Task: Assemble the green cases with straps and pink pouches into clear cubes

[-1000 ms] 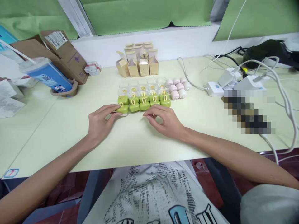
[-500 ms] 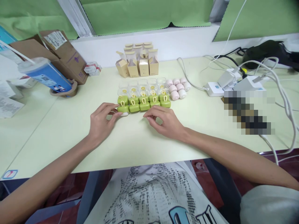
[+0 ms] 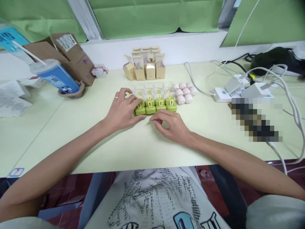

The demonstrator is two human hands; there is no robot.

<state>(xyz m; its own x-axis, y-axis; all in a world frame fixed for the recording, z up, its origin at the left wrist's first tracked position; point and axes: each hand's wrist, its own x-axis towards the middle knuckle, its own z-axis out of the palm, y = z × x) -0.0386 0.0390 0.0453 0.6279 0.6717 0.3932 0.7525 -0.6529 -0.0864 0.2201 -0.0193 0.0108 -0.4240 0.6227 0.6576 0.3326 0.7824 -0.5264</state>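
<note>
Two rows of small green cases (image 3: 160,106) with yellow loops lie mid-table, and a row of clear boxes (image 3: 158,90) stands just behind them. My left hand (image 3: 122,109) lies over the left end of this cluster. Its fingers are bent over the cases there and its thumb is at their front edge, so it grips a green case that it mostly hides. My right hand (image 3: 172,127) rests on the table just in front of the cases. Its fingers are loosely bent, their tips are near the front row, and it holds nothing.
Pink rounded pieces (image 3: 184,93) sit right of the cases, and small tan cartons (image 3: 147,65) stand behind. At the left are a blue cup with a straw (image 3: 56,78), a cardboard box (image 3: 69,55) and papers (image 3: 11,101). A power strip (image 3: 221,93), white cables (image 3: 281,79) and a black bag (image 3: 274,57) crowd the right.
My left hand has moved forward and right from the front-left green case, and now lies on top of the cluster's left end. My right hand has barely moved. The view has shifted slightly.
</note>
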